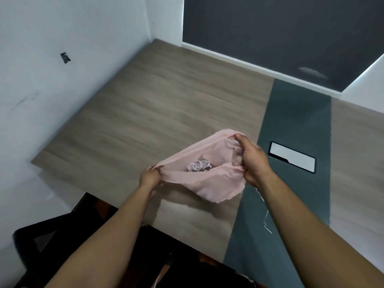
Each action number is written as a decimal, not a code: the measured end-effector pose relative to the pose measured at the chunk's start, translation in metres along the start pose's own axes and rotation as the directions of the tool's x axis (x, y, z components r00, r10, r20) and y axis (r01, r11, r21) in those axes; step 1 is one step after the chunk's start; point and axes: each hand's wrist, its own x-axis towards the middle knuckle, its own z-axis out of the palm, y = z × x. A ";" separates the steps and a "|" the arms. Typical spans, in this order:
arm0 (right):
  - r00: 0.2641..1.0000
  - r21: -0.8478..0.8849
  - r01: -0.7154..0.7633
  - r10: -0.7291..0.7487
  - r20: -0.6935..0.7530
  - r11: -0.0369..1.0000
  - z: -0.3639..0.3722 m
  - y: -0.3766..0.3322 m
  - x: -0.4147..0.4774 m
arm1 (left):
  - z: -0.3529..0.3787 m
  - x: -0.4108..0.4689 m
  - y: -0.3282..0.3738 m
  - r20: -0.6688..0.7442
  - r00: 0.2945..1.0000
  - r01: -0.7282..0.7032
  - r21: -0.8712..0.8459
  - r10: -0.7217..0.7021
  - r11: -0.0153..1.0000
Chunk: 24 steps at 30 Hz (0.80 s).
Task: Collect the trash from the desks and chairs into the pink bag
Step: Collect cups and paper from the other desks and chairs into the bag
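Over the wooden desk [145, 104] I hold the thin pink bag [216, 183] with its mouth stretched wide. My left hand [150, 176] pinches the bag's left rim. My right hand [252, 161] grips the right rim, fingers curled into the plastic. Crumpled white paper trash [199, 166] lies inside the bag, seen through the mouth. The bag's bottom hangs just above the desk's near part.
A grey-green strip [291, 129] runs across the desk, with a white-lidded cable box [292, 157] set in it right of my right hand. A thin white thread [266, 217] lies on the strip. A black chair [41, 235] stands at the near left. White walls enclose the desk.
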 end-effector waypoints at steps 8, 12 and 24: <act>0.999 0.007 0.036 -0.036 -0.024 0.999 -0.004 -0.001 0.002 | -0.042 -0.012 0.092 0.144 0.990 0.089 -0.566 -0.008 0.820; 0.999 0.040 0.029 -0.028 -0.016 0.999 0.002 -0.003 0.001 | -0.063 -0.020 0.114 0.197 0.963 -0.055 -0.519 0.182 0.853; 0.989 -0.090 -0.151 0.151 -0.011 0.984 -0.004 0.051 -0.005 | -0.094 -0.025 0.057 -0.019 0.986 -0.167 -0.087 0.166 0.982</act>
